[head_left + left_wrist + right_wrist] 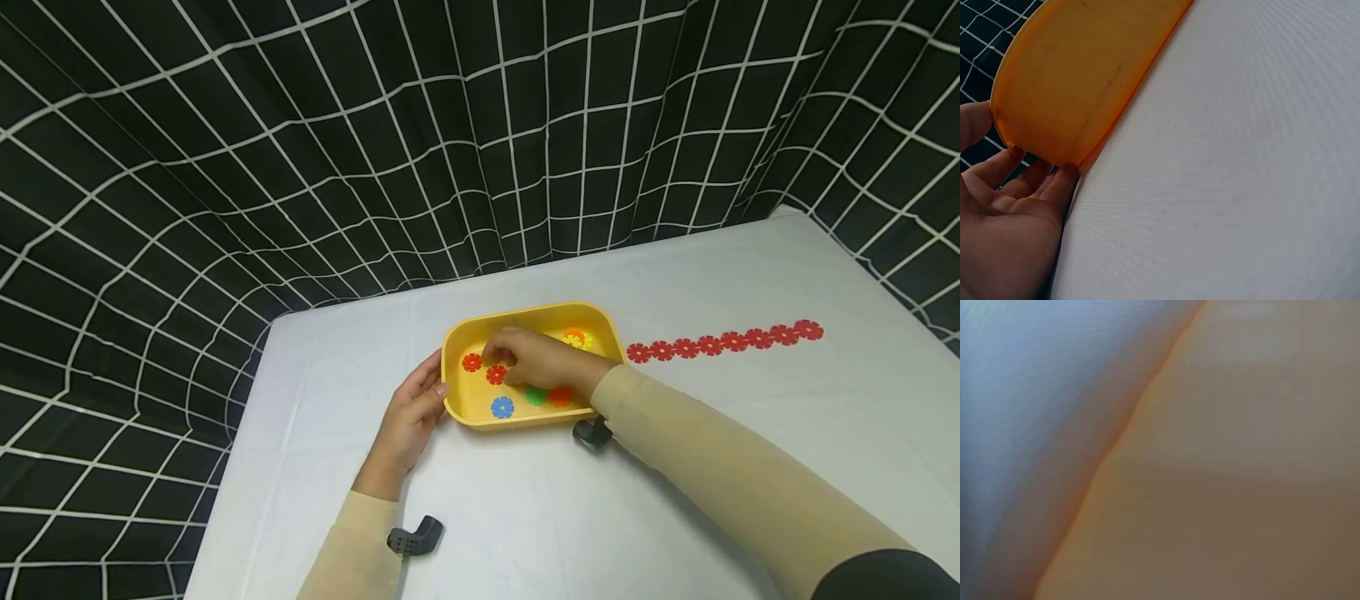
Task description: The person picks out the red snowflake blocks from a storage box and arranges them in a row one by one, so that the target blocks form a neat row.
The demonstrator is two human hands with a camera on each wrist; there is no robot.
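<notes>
A shallow yellow tray (480, 422) stands on the white table, holding several notched plastic discs. Its left end is held by my left hand (408, 417), thumb at the rim and fingers against the outer wall; the left wrist view shows these fingers on the orange-looking tray wall (1085, 81). Inside the tray, my right hand (543, 360) reaches down with thumb and fingers parted around a red disc (496, 375). Another red disc (472, 362) and a blue disc (502, 407) lie nearby. Green, orange and yellow discs are partly hidden by the right hand and forearm.
Right of the tray, a row of several linked red discs (733, 341) extends across the white table (510, 517). A black curtain with a white grid (525, 150) hangs behind. The right wrist view is blurred, with the tray wall (1222, 437) close up.
</notes>
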